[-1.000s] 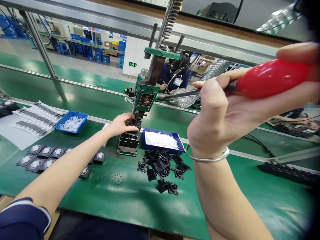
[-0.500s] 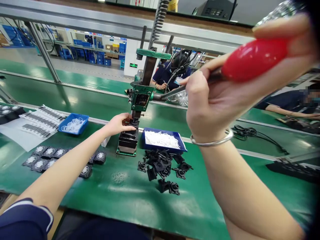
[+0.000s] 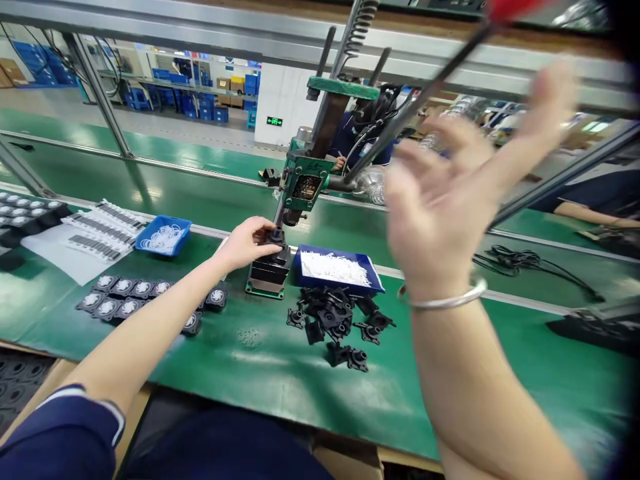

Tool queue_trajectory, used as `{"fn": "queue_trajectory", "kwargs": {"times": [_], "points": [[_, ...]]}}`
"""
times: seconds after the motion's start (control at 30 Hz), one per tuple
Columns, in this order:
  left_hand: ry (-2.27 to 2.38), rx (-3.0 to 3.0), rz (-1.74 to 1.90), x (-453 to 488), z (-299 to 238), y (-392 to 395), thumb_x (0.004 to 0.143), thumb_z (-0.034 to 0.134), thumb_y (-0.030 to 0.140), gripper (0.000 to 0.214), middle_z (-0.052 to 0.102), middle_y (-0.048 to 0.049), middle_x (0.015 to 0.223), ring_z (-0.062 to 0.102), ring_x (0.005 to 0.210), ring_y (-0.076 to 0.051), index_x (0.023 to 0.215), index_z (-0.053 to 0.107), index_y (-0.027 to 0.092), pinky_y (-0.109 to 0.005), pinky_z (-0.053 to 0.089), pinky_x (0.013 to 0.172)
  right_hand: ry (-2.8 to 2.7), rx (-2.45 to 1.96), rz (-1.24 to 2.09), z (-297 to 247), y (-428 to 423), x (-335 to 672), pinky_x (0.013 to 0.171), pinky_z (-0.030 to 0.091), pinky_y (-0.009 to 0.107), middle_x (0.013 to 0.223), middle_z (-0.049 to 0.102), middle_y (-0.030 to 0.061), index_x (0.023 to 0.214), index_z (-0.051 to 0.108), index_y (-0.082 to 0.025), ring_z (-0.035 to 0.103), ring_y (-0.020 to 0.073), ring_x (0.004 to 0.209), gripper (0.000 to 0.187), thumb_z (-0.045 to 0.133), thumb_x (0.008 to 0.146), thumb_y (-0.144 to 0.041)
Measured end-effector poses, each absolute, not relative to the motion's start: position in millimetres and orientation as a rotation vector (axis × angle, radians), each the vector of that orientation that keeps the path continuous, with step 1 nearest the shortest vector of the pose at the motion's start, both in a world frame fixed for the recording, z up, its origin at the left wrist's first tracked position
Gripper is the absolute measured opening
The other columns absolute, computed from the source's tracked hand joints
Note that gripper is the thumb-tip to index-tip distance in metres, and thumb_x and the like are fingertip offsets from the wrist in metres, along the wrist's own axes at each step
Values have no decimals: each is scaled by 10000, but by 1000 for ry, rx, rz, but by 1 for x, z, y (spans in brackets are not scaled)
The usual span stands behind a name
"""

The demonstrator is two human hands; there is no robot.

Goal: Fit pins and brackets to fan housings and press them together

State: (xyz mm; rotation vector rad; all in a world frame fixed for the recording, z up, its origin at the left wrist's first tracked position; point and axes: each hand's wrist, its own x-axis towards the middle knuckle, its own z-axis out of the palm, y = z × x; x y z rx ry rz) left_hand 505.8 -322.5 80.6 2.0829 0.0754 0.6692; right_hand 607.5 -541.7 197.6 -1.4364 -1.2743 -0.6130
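A green hand press [image 3: 305,183] stands on the bench with its ram raised. My left hand [image 3: 246,245] reaches to its base, thumb and fingers closed around a small black plastic fan frame [image 3: 277,236] that sits on the press block. My right hand [image 3: 440,207] is blurred and lifted, fingers spread, holding nothing. Above it, the press lever [image 3: 425,93] slants up to a red handle [image 3: 515,9], apart from the palm. Several loose black fan frames [image 3: 333,320] lie in a heap right of the press base.
A blue tray of small white pieces [image 3: 340,269] stands behind the heap. Left are a blue tray of white rings [image 3: 164,237], rows of black fans with white blades [image 3: 130,288] and strips of parts on paper [image 3: 103,230]. A co-worker [image 3: 350,137] sits across the bench.
My right hand has let go of the red handle and opened, and the lever has swung up. The ram has risen off the black fan frame. My left hand stays at the base.
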Motion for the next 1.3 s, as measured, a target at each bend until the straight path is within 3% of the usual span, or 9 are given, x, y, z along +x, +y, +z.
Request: {"fn": "queue_trajectory", "kwargs": {"times": [0.1,0.17,0.4,0.53,0.7,0.9,1.0,1.13,1.3], "points": [[142,2235,928,468,70,-357,804,749,272,372,629,-72,1098,631,1023,-231,1130,584,200,-374,556,883,-1231,-1648,-247,130,-545,560,748,606,330,1373,465,138,1512,170,-291,650,176,929,813,676,876,-316],[97,2347,1045,449,57,-383,841,723,257,411,644,-74,1084,637,1018,-239,1209,544,216,-373,553,887,-1147,-1745,-4,83,-542,529,635,590,296,1294,508,150,1507,188,-243,642,158,813,834,699,854,-332],[-118,2566,1293,439,30,-427,920,578,118,492,652,-131,1150,642,1081,-251,1381,417,182,-364,558,917,-893,-1819,-383,37,-547,512,696,571,292,979,524,48,1124,488,-205,606,158,825,291,636,881,-268],[33,2779,987,431,34,-399,947,576,332,493,594,-181,1236,596,1157,-320,1376,420,145,-454,531,969,-560,-2122,-537,31,-613,581,692,551,314,965,584,62,1098,514,-181,602,154,712,380,658,858,-437],[61,3104,562,406,12,-332,951,422,387,376,625,-206,1130,622,1018,-385,1173,572,122,-615,467,948,-25,-2517,-506,-6,-714,678,788,524,437,956,616,150,979,537,-160,622,287,875,408,660,788,-499],[43,3065,250,405,-7,-301,1000,254,420,430,679,-98,911,647,854,-311,936,622,209,-488,547,794,-122,-2573,-577,-12,-753,700,945,430,573,1265,450,307,1213,497,-59,529,389,1124,620,621,818,-520],[2,2930,251,408,-7,-314,983,300,563,494,691,-111,963,671,883,-322,994,643,208,-464,558,779,-424,-2542,-517,-13,-741,681,960,454,505,1256,494,225,1222,558,-129,563,313,1076,509,531,895,-518],[-66,2707,204,404,-11,-352,930,482,603,494,687,-112,1190,661,1086,-323,1219,599,220,-454,540,930,-835,-2462,-203,-35,-719,657,703,542,313,869,641,59,957,688,-219,621,172,705,336,521,923,-509],[68,2429,182,387,-20,-397,921,603,446,433,644,-70,1290,635,1168,-263,1310,532,270,-374,530,977,-858,-2412,-231,-29,-714,641,632,507,340,730,606,49,827,645,-186,578,190,643,400,545,910,-564]]}}
